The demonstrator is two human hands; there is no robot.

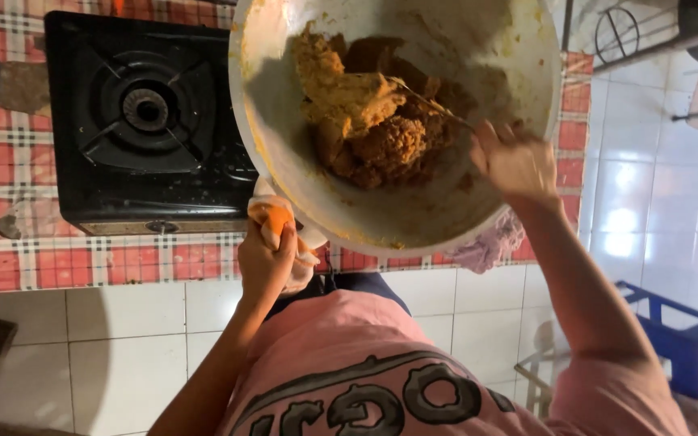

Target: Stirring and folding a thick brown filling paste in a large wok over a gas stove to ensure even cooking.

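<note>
Over the counter's edge, a wide pale pan (519, 48) sits tilted toward the person, who steadies it with the left hand (267, 260) clenched around an orange cloth (272, 216) wrapped at the pan's near rim. The right hand (517, 164) grips the thin handle of a metal spoon (434, 103), its fingers closed on it, the spoon's far end buried in a thick orange-brown mash (369, 129) heaped in the middle and left of the pan. Judging by this, the stirring or scraping of the mash is under way; a further stroke would seem to call for a firm hold at the rim, since the pan overhangs the counter and the mass looks stiff and heavy.

Just left of the pan stands a black gas stove (143, 121), its burner unlit and bare, resting on a red checked tablecloth (10, 161). A pinkish rag (490, 246) hangs below the pan's right side. A blue crate (672, 331) stands on the white tiled floor (648, 186) at right. The stove's body crowds the pan's left rim, leaving little room to swing that way.
</note>
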